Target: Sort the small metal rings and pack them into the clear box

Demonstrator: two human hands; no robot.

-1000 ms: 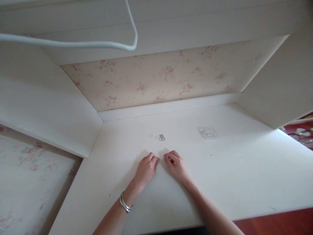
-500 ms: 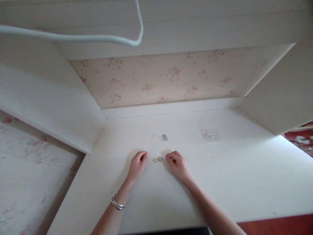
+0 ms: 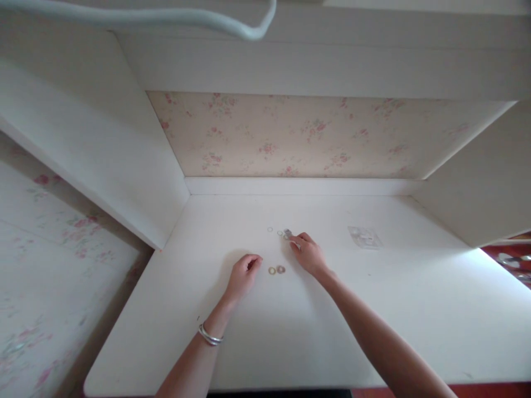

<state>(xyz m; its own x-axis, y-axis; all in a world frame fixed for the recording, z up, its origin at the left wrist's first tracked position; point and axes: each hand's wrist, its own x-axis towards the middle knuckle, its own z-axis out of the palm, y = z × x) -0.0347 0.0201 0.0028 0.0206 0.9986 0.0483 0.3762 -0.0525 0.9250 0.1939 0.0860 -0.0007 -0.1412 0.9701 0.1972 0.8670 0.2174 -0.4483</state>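
Note:
My left hand (image 3: pixel 244 272) rests on the white tabletop with its fingers curled closed, and nothing shows in them. Just right of it lie a yellowish ring (image 3: pixel 272 271) and a pinkish-grey ring (image 3: pixel 281 270), side by side. My right hand (image 3: pixel 307 252) reaches farther back, its thumb and forefinger drawn together at a small cluster of rings (image 3: pixel 287 232). The fingertips partly cover that cluster, so what they grip is hidden. Two thin pale rings, a left one (image 3: pixel 270 229) and a right one (image 3: pixel 279 233), lie left of the cluster.
A clear flat plastic packet (image 3: pixel 365 237) lies on the tabletop (image 3: pixel 415 309) to the right. White panels stand left and right, with floral wallpaper (image 3: pixel 290 135) behind. A white cable (image 3: pixel 178 16) hangs across the top left. A silver bangle (image 3: pixel 210 335) circles my left wrist.
My right hand has moved away from beside the two near rings, back to the ring cluster. My left hand stays by the near rings. The camera view has shifted.

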